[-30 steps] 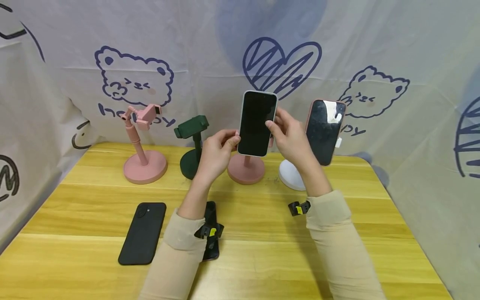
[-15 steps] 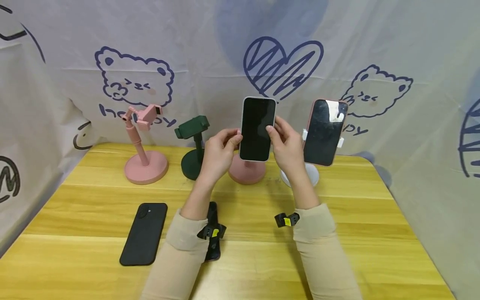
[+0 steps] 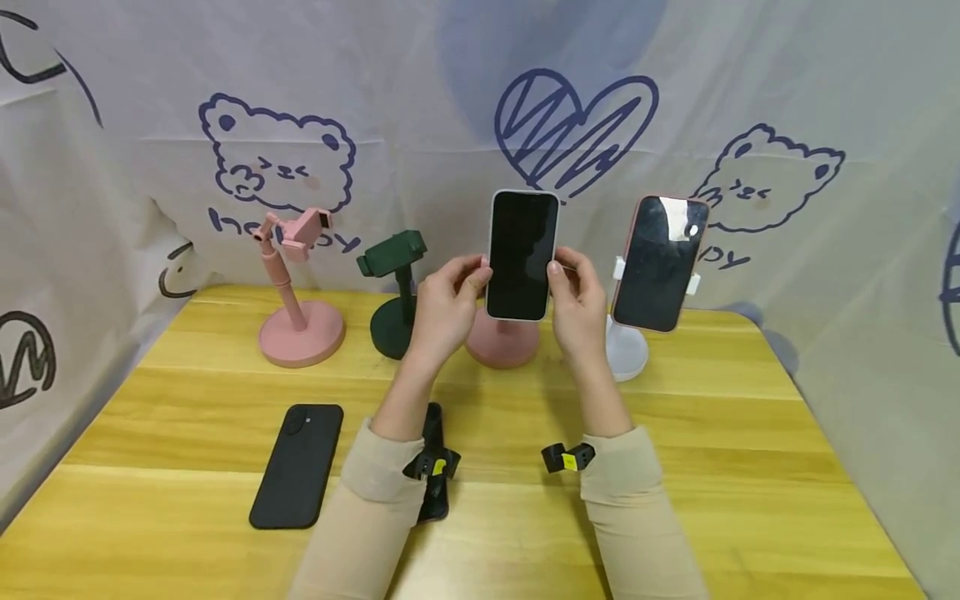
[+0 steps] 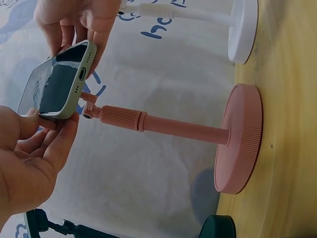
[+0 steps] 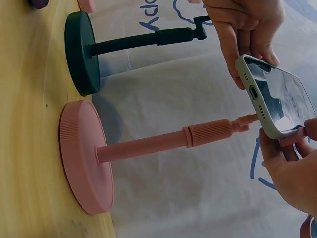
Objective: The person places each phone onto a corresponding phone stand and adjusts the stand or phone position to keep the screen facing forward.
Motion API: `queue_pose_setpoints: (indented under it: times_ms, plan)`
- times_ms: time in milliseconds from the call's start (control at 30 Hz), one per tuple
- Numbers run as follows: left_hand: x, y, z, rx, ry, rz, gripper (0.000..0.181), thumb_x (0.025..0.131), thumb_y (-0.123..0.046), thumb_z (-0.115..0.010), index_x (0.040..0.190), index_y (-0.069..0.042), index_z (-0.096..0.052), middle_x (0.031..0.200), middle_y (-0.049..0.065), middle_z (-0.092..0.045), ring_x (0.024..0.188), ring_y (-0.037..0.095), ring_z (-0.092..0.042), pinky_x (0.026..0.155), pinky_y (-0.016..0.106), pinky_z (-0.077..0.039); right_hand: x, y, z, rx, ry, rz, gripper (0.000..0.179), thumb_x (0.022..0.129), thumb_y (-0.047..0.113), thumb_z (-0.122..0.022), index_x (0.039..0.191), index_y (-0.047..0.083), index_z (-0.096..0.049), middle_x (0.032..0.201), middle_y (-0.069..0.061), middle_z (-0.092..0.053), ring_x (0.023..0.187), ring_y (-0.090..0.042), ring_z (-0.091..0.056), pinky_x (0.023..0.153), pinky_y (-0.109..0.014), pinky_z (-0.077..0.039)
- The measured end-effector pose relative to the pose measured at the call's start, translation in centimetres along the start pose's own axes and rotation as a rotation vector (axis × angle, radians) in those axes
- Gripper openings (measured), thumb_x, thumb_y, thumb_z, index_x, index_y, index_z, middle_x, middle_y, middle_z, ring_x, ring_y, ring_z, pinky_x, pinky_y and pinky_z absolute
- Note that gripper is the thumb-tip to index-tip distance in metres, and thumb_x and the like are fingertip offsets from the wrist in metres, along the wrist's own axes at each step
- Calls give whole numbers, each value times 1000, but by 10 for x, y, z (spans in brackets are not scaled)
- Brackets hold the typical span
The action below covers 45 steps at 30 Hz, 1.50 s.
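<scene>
Atop the middle pink stand (image 5: pixel 163 145), the left hand (image 3: pixel 445 310) and right hand (image 3: pixel 582 310) pinch the pale-edged phone (image 3: pixel 522 255); if the clamp (image 5: pixel 292 137), mostly hidden, sits unevenly, it could slip.

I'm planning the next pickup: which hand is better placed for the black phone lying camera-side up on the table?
Probably the left hand: the black phone lies left of the left forearm, so the right hand would have to cross over. Both hands are occupied at the pale-edged phone.
</scene>
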<state>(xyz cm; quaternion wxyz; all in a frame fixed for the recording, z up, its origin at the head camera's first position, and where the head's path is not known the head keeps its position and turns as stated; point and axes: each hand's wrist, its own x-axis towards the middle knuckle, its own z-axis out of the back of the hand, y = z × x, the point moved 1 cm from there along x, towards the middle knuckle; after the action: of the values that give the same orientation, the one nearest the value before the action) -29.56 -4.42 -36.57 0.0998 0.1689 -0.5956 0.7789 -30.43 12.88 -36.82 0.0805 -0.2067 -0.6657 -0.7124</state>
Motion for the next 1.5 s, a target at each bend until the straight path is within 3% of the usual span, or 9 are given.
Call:
queue_pose_setpoints:
  times_ms: [267, 433, 567, 733, 867, 967, 1133, 1333, 1500]
  plan:
    - [-1, -1, 2, 74, -66, -63, 34, 106, -22, -63, 134, -2, -66, 121, 12, -70, 109, 24, -68, 99, 37, -58, 3, 1, 0, -16, 39, -4, 34, 108, 8, -56, 138, -7, -57, 130, -21, -60, 109, -16, -56, 95, -20, -50]
    - [-2, -10, 4, 169, -217, -317, 36, 104, -17, -66, 133, 4, -63, 118, 16, -67, 109, 25, -68, 98, 32, -58, 4, -1, 2, -44, 49, 4, 36, 108, 11, -57, 139, -6, -57, 131, -21, -60, 108, -16, -56, 95, -21, -50]
    - [-3, -21, 15, 170, -369, -521, 35, 102, -15, -67, 131, 5, -63, 119, 18, -67, 112, 26, -67, 99, 32, -58, 6, -1, 3, -37, 47, 8, 35, 108, 11, -57, 139, -6, -58, 131, -20, -60, 106, -14, -55, 95, -21, -50]
    - [0, -24, 45, 146, -530, -605, 33, 102, -12, -66, 131, 6, -64, 118, 19, -69, 114, 28, -67, 99, 39, -58, 6, -1, 3, -22, 58, 1, 35, 108, 10, -57, 139, -7, -57, 132, -21, -59, 108, -14, -56, 99, -24, -50]
    - [2, -16, 72, 157, -579, -528, 35, 103, -12, -65, 133, 6, -64, 121, 21, -68, 119, 25, -65, 105, 38, -54, 5, -2, 4, -35, 64, 0, 36, 108, 11, -56, 139, -6, -57, 132, -20, -59, 109, -14, -56, 101, -26, -51]
    - [3, -9, 87, 153, -560, -427, 36, 103, -12, -64, 135, 4, -63, 124, 19, -67, 121, 22, -64, 109, 36, -52, 4, -2, 5, -44, 67, 0, 36, 108, 12, -57, 140, -5, -57, 133, -20, -59, 110, -15, -56, 103, -28, -51]
    - [4, 4, 101, 87, -412, -253, 38, 104, -11, -63, 139, 3, -61, 131, 18, -65, 125, 25, -63, 110, 38, -50, 3, -1, 6, -45, 68, 5, 36, 108, 11, -57, 140, -6, -57, 133, -21, -59, 110, -16, -56, 103, -28, -50]
    - [7, 16, 102, 12, -237, -3, 40, 107, -16, -60, 143, 1, -59, 140, 17, -62, 132, 26, -59, 115, 39, -46, 3, -1, 8, -47, 64, 3, 36, 108, 11, -57, 140, -6, -57, 133, -21, -60, 108, -14, -56, 97, -21, -50]
    - [9, 19, 102, -192, -153, 176, 40, 108, -13, -57, 144, 4, -57, 145, 21, -55, 132, 29, -57, 110, 33, -50, 3, -1, 10, -51, 70, -2, 37, 108, 13, -57, 141, -4, -57, 133, -20, -60, 107, -14, -56, 96, -21, -50]
